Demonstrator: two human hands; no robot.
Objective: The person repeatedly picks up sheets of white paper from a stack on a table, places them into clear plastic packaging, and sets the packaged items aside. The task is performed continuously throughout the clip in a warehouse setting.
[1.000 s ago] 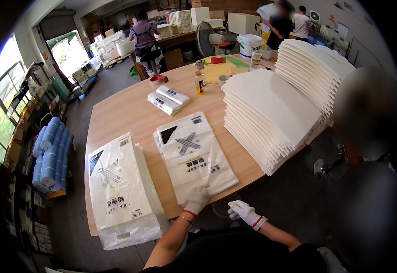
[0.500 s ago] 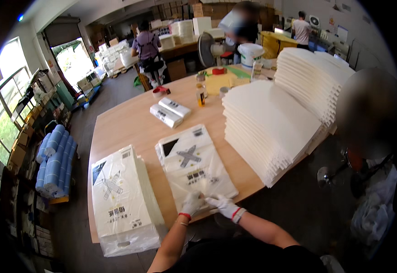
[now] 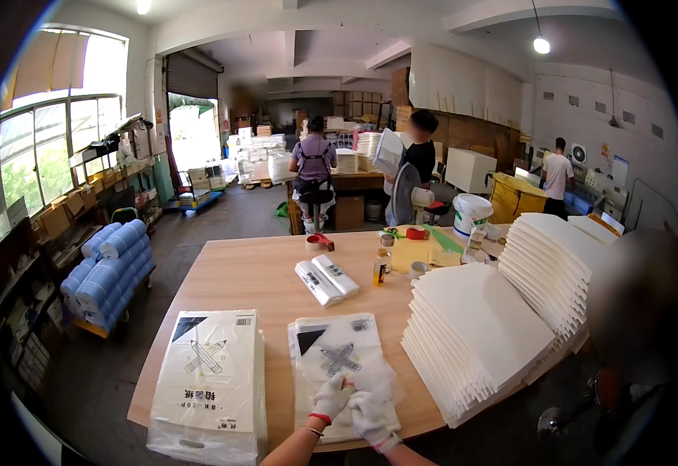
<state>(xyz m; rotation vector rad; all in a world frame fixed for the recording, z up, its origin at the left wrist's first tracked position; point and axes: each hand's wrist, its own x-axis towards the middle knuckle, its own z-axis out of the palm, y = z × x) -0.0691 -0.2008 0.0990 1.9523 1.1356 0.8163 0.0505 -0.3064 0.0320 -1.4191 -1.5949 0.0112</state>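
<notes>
A flat pile of printed clear plastic bags [image 3: 337, 330], with crossed pencils and a dark corner triangle, lies on the table before me. My left hand [image 3: 331, 399], in a white glove with a red cuff, is over the near half of the pile, thumb and finger pinched on the top bag. Beside it my right hand [image 3: 374, 418], gloved alike, is curled on the bag's film near its right edge. Both hands hide the bag's lower print. To the left is a thick stack of filled paper packs [image 3: 213, 373] in the same printed plastic.
Tall stacks of white paper [image 3: 475, 311] stand at the right. Two rolled bag bundles [image 3: 328, 279], a tape dispenser [image 3: 319, 242], an amber bottle [image 3: 379, 268] and a white bucket [image 3: 471, 213] are farther back. Blue rolls [image 3: 109, 272] sit on a cart. Several people work beyond the table.
My view has tilted up, showing more of the room. Both hands have moved from the bag's near edge farther over it, and the top film looks raised and creased at the right.
</notes>
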